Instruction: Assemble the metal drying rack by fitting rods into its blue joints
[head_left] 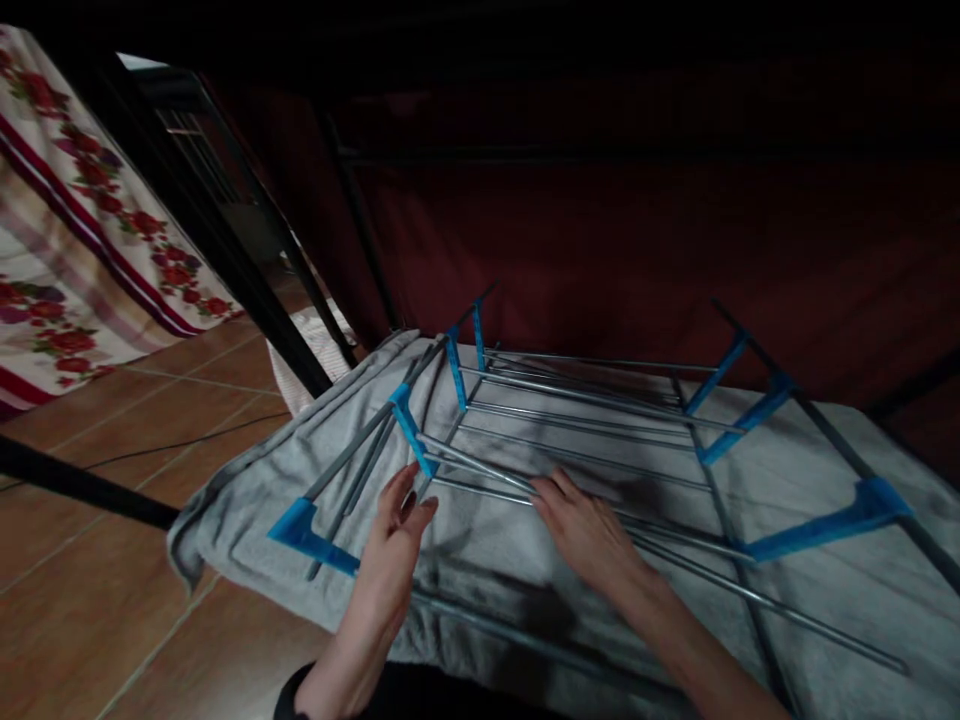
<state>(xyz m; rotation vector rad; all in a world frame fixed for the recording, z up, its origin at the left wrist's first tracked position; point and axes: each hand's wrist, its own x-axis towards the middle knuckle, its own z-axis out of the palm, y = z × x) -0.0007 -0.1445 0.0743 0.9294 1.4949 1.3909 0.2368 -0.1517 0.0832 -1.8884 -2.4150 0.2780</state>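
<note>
Right now my left hand (396,535) is half open beside a blue bracket (412,432), apparently holding nothing; at three o'clock from it, my right hand (577,525) closes over metal rods (478,464). I judge I'm positioning these; that calls for a steady bracket. The rack (585,391) spreads towards one o'clock on a grey blanket (255,530), its crossing rods crowding my reach. A black post (217,250) stands at ten, a dark red curtain (600,250) at twelve.

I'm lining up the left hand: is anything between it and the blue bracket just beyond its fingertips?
Nothing visible. The left hand is right by the lower end of the blue plastic bracket; whether they touch, I can't tell. The right hand is at the metal rods, off to the right.
</note>
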